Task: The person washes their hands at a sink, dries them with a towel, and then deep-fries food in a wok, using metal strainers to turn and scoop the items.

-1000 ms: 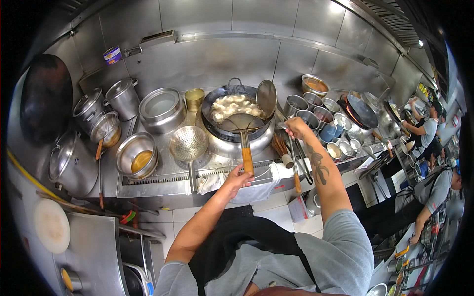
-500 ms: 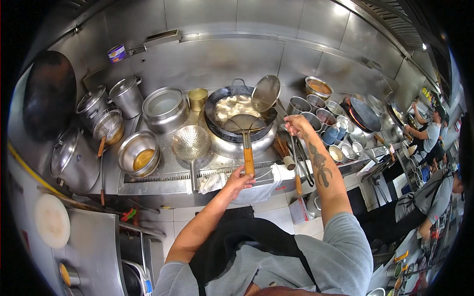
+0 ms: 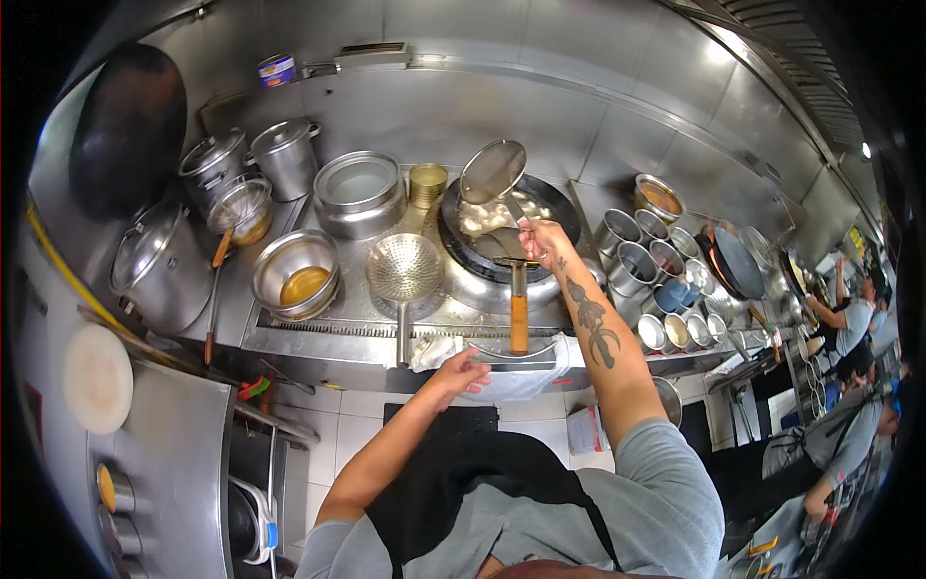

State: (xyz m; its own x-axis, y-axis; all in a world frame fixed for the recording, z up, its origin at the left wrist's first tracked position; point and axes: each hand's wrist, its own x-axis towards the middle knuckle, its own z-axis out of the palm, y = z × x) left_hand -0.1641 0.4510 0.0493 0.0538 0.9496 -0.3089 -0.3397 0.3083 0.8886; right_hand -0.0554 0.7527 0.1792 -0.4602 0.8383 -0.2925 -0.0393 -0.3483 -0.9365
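My right hand (image 3: pixel 543 241) grips the mesh strainer (image 3: pixel 494 172) over the wok (image 3: pixel 561 218). Before the wok, my left hand (image 3: pixel 457 379) is loosely spread.

- A single head-worn camera looks forward and down over a steel stove (image 3: pixel 353 309), the back wall (image 3: pixel 463 111) rising across the top.
- It sits close above a black apron (image 3: pixel 453 473) toward the bottom edge, with left hand (image 3: pixel 453 379) and right hand (image 3: pixel 544 242) both in view.
- Wide-angle framing curves straight lines and reaches a co-worker (image 3: pixel 831 436), well apart at far right.
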